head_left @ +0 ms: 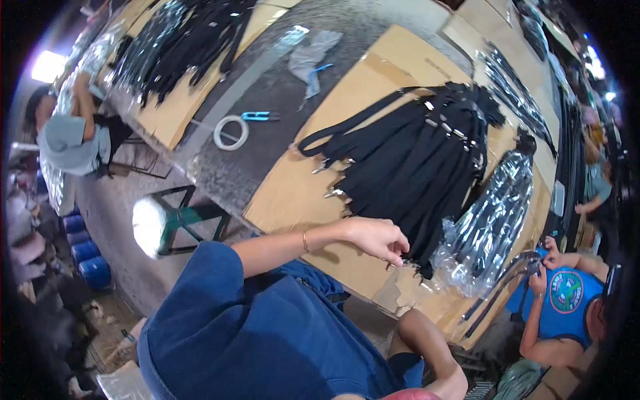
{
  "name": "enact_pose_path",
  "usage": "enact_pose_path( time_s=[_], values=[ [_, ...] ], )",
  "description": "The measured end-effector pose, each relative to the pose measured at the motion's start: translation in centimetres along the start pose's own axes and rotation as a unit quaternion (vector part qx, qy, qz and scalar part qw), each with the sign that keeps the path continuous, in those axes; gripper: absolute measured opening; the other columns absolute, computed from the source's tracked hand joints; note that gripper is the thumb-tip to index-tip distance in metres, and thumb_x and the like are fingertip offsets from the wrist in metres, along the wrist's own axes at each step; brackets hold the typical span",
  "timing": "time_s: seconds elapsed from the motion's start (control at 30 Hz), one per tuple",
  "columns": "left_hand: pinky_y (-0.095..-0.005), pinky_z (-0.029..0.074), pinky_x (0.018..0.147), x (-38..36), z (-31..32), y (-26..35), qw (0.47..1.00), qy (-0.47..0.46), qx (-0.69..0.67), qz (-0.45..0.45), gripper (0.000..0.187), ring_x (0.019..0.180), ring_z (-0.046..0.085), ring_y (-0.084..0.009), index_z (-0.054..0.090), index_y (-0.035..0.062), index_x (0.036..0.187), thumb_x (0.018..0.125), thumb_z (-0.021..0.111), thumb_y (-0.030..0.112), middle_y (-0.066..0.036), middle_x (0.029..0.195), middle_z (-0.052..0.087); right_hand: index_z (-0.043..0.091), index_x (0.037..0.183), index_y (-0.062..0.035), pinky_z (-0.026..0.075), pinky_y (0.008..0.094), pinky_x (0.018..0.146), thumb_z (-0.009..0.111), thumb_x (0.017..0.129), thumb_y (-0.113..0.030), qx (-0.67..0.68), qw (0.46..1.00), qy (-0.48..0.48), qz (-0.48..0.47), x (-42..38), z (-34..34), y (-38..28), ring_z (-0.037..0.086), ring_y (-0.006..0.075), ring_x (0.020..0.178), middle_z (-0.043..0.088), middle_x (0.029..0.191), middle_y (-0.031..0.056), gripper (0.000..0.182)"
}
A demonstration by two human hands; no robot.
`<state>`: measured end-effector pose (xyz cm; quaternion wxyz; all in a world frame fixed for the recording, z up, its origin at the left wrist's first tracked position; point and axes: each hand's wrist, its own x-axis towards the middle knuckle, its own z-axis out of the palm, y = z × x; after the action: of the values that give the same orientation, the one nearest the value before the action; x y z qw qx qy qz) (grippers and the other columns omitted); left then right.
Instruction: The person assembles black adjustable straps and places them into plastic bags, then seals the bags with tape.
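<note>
My left hand (379, 240) reaches across from the left, a thin bracelet on its wrist. Its fingers are curled together at the lower ends of a pile of black straps (407, 167), pinching what looks like the end of one strap. Small metal pieces show on several strap ends and along the gathered top. The pile fans out on a cardboard sheet (287, 190) on the table. My right arm (427, 340) is bent at the bottom of the view, and its hand is out of sight. Beside the pile lies a clear plastic-wrapped bundle of black straps (490, 220).
A white tape roll (231, 132) and blue-handled cutters (260, 116) lie on the grey tabletop. More black straps (200, 47) lie at the far left. A co-worker in a blue vest (567, 300) works at right; another person (77, 140) sits at left. A stool (190, 220) stands nearby.
</note>
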<state>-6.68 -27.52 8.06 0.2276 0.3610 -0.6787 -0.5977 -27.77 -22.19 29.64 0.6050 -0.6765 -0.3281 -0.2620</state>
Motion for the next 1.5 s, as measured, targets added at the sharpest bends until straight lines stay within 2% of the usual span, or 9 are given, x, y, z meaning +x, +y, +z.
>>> enact_pose_path(
  time_s=[0.17,0.3,0.53,0.67,0.93,1.2,1.27,1.4,1.5],
  values=[
    [-0.0312,0.051,0.081,-8.3,-0.2,-2.7,0.993,0.102,-0.054,0.025,0.038,0.091,0.064,-0.0190,0.058,-0.0039,0.112,0.087,0.064,0.023,-0.012,0.098,0.067,0.059,0.071,-0.0145,0.043,0.0352,0.055,0.054,0.081,-0.022,0.089,0.989,-0.115,-0.023,2.8,4.0,4.9,0.052,0.0184,0.056,0.053,0.060,-0.0001,0.013],
    [-0.0290,0.050,0.072,-20.5,-2.5,-4.3,0.893,0.435,0.014,-0.112,0.026,0.079,0.061,-0.0114,0.064,0.0006,0.102,0.083,0.065,0.018,-0.009,0.091,0.068,0.058,0.071,-0.0149,0.043,0.0354,0.054,0.055,0.081,-0.025,0.092,0.987,-0.114,-0.066,4.1,8.9,6.4,0.052,0.0192,0.055,0.053,0.060,-0.0003,0.015],
    [-0.0363,0.048,0.070,-45.4,-2.8,-22.6,0.282,0.942,0.041,-0.179,0.031,0.077,0.061,-0.0234,0.060,0.0004,0.092,0.087,0.060,0.031,-0.011,0.083,0.064,0.058,0.072,-0.0153,0.043,0.0354,0.054,0.055,0.082,-0.027,0.116,0.972,-0.189,-0.078,8.8,14.8,9.6,0.052,0.0194,0.055,0.053,0.061,-0.0005,0.015],
    [-0.0391,0.046,0.068,-47.4,1.2,-27.7,0.404,0.725,-0.554,0.067,0.048,0.076,0.056,-0.0217,0.053,0.0087,0.100,0.089,0.049,0.055,-0.005,0.088,0.061,0.058,0.073,-0.0155,0.043,0.0354,0.054,0.055,0.082,-0.028,0.143,0.958,-0.236,-0.083,11.2,16.5,11.5,0.052,0.0195,0.055,0.053,0.061,-0.0006,0.015],
    [-0.0352,0.051,0.073,-46.0,2.7,-27.4,0.316,0.828,-0.425,0.183,0.026,0.086,0.064,-0.0210,0.052,0.0068,0.098,0.080,0.071,0.004,-0.008,0.094,0.064,0.058,0.074,-0.0160,0.043,0.0354,0.054,0.055,0.082,-0.030,0.157,0.939,-0.296,-0.080,14.2,21.4,13.9,0.052,0.0197,0.055,0.053,0.061,-0.0007,0.016],
    [-0.0322,0.052,0.067,-46.5,3.2,-24.4,0.310,0.922,-0.226,0.050,0.014,0.077,0.067,-0.0236,0.064,-0.0030,0.087,0.085,0.065,0.011,-0.012,0.085,0.067,0.057,0.076,-0.0164,0.043,0.0354,0.054,0.056,0.082,-0.032,0.160,0.923,-0.336,-0.094,15.4,23.6,14.9,0.052,0.0199,0.056,0.053,0.062,-0.0009,0.017],
    [-0.0332,0.050,0.067,-46.1,3.1,-21.8,0.276,0.934,0.040,-0.222,0.024,0.073,0.066,-0.0238,0.066,-0.0041,0.089,0.087,0.062,0.020,-0.016,0.082,0.067,0.057,0.076,-0.0165,0.043,0.0354,0.054,0.056,0.082,-0.033,0.152,0.920,-0.344,-0.105,13.8,22.7,12.4,0.052,0.0199,0.056,0.053,0.062,-0.0009,0.017],
    [-0.0349,0.048,0.067,-47.3,1.1,-19.9,0.212,0.906,0.266,-0.253,0.029,0.070,0.065,-0.0243,0.067,-0.0027,0.093,0.087,0.058,0.024,-0.019,0.076,0.066,0.057,0.077,-0.0167,0.043,0.0355,0.054,0.056,0.082,-0.034,0.137,0.914,-0.360,-0.130,7.1,18.4,3.6,0.052,0.0200,0.056,0.053,0.062,-0.0010,0.018],
    [-0.0332,0.045,0.056,-49.2,-1.7,-11.9,0.149,0.975,0.160,-0.034,0.025,0.057,0.059,-0.0192,0.065,-0.0032,0.076,0.086,0.054,0.017,-0.011,0.063,0.063,0.057,0.077,-0.0169,0.043,0.0355,0.054,0.056,0.082,-0.035,0.130,0.908,-0.368,-0.151,4.2,15.9,0.7,0.052,0.0201,0.056,0.053,0.062,-0.0011,0.019]
  ],
)
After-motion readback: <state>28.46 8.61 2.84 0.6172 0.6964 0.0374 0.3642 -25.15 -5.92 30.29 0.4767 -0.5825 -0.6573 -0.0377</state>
